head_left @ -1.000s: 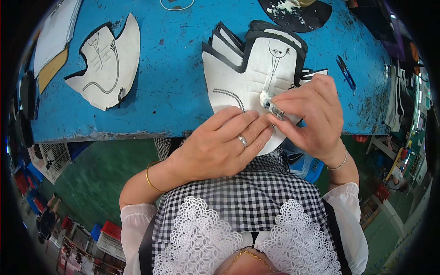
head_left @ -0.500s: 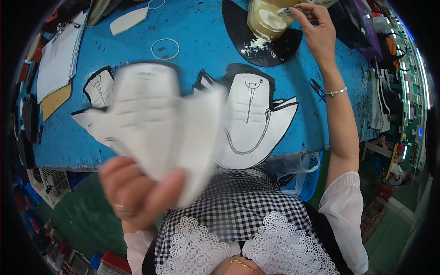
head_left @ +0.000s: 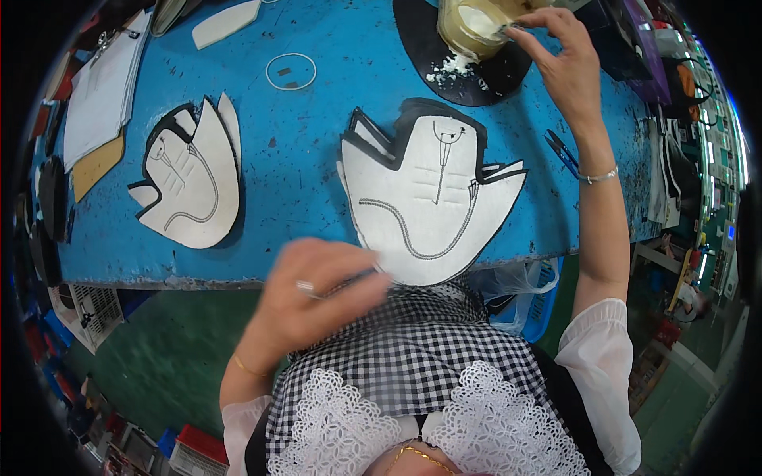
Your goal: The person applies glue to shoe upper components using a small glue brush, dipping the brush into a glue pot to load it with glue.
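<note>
My left hand (head_left: 321, 293) is smeared by motion at the table's front edge. Its fingertips are by the lower left rim of a stack of white shoe-upper pieces (head_left: 452, 226), black-edged and stitched with curved dark lines. Whether those fingers grip the stack is unclear. A second, similar white piece (head_left: 202, 186) lies further left, apparently with others under it. At the upper right, my right hand (head_left: 559, 59) pinches something small, too hidden to name, at the rim of a yellowish tub (head_left: 456, 36) with white paste inside. White crumbs (head_left: 455, 67) of paste lie below the tub.
The tub rests on a black flat sheet (head_left: 413, 47). Blue-handled snips (head_left: 562, 152) lie beside my right forearm. A white ring (head_left: 291, 71) and a white cut piece (head_left: 226, 24) are at the back. Clipped papers (head_left: 103, 95) lie at left; a blue basket (head_left: 540, 305) stands under the table's edge.
The white piece my left hand held has left that hand, which has moved right, toward the right stack. The left pile is now fully visible. My right hand has shifted slightly at the tub.
</note>
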Action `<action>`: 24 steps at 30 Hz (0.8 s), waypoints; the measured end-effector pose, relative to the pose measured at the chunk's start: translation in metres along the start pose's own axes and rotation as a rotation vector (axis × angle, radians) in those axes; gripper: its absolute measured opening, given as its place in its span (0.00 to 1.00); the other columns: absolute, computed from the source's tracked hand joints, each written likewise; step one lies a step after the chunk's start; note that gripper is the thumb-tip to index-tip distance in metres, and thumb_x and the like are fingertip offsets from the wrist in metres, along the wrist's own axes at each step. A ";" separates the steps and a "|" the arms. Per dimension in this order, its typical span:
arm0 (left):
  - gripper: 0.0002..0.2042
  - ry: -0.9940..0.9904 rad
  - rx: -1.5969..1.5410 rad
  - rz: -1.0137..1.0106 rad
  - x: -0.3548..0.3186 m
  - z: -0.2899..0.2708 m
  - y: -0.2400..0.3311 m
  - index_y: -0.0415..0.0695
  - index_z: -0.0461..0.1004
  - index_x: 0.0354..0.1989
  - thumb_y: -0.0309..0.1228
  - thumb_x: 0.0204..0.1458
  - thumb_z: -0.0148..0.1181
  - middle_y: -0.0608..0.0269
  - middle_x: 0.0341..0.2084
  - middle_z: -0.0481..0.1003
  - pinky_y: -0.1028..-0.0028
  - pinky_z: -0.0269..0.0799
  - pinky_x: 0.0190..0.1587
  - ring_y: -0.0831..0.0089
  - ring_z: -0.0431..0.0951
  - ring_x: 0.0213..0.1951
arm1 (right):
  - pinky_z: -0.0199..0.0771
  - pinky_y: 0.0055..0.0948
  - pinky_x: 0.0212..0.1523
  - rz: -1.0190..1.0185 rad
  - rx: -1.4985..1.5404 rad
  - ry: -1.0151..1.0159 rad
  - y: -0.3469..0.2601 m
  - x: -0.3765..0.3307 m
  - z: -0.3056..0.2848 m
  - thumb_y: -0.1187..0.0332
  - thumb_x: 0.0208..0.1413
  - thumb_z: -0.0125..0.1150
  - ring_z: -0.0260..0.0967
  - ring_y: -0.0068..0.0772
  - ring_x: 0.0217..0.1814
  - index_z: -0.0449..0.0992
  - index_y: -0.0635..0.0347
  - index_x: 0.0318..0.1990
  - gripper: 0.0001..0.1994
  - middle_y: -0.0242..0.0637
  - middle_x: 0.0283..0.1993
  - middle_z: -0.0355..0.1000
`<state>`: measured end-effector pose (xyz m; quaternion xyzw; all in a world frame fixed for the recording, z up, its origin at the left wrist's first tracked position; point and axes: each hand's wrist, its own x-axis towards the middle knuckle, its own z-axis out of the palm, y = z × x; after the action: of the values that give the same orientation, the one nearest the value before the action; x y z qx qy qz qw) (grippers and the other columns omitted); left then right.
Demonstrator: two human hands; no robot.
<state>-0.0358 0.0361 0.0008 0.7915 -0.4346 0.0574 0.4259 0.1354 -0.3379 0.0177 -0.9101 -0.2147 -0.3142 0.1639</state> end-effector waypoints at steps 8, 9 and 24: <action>0.21 -0.112 0.115 0.016 0.016 0.043 0.015 0.47 0.82 0.47 0.36 0.41 0.74 0.67 0.51 0.77 0.67 0.70 0.47 0.68 0.77 0.49 | 0.71 0.18 0.47 0.573 0.781 -0.261 -0.094 -0.042 -0.055 0.71 0.58 0.69 0.74 0.16 0.42 0.81 0.61 0.40 0.06 0.27 0.37 0.79; 0.21 -0.106 0.117 0.028 0.018 0.043 0.014 0.47 0.82 0.47 0.35 0.41 0.73 0.67 0.51 0.77 0.67 0.71 0.46 0.68 0.77 0.48 | 0.71 0.18 0.47 0.582 0.780 -0.264 -0.109 -0.049 -0.060 0.71 0.58 0.69 0.74 0.16 0.42 0.81 0.61 0.40 0.06 0.27 0.37 0.79; 0.15 -0.128 0.222 0.078 0.027 0.041 0.025 0.39 0.81 0.41 0.29 0.43 0.66 0.58 0.45 0.79 0.69 0.74 0.40 0.65 0.79 0.42 | 0.66 0.32 0.39 -0.008 0.246 -0.253 -0.130 -0.056 -0.038 0.68 0.44 0.78 0.70 0.32 0.33 0.80 0.55 0.34 0.12 0.28 0.29 0.74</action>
<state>-0.0485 -0.0177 0.0028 0.8184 -0.4821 0.0710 0.3044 0.0124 -0.2593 0.0318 -0.9146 -0.2741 -0.1691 0.2443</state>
